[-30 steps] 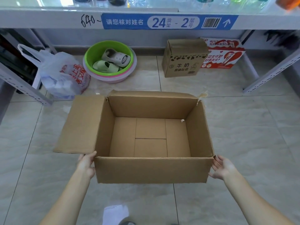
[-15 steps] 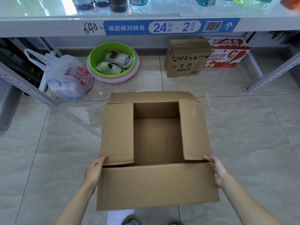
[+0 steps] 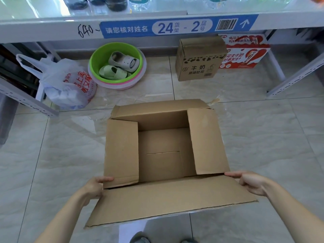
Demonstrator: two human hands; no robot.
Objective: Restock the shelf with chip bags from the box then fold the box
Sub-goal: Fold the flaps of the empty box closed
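Observation:
An empty brown cardboard box (image 3: 163,155) stands on the tiled floor in front of me. Its two short side flaps are folded inward over the opening, and the near long flap (image 3: 171,199) hangs out toward me. My left hand (image 3: 95,187) grips the box's near left corner, thumb on the left flap. My right hand (image 3: 252,183) grips the near right corner, fingers on the flap's crease. No chip bags show inside the box. The shelf (image 3: 52,23) with a blue label runs across the top of the view.
Under the shelf lie a white plastic bag (image 3: 68,85), a green basin (image 3: 117,62) with slippers, a small brown carton (image 3: 199,58) and a red-and-white carton (image 3: 245,51). Grey shelf legs (image 3: 294,76) slant in at both sides. Bottles stand on the shelf above.
The left and right side flaps, spread open a second ago, are now folded inward. The near flap has swung down toward me. Both hands rose to the near corners.

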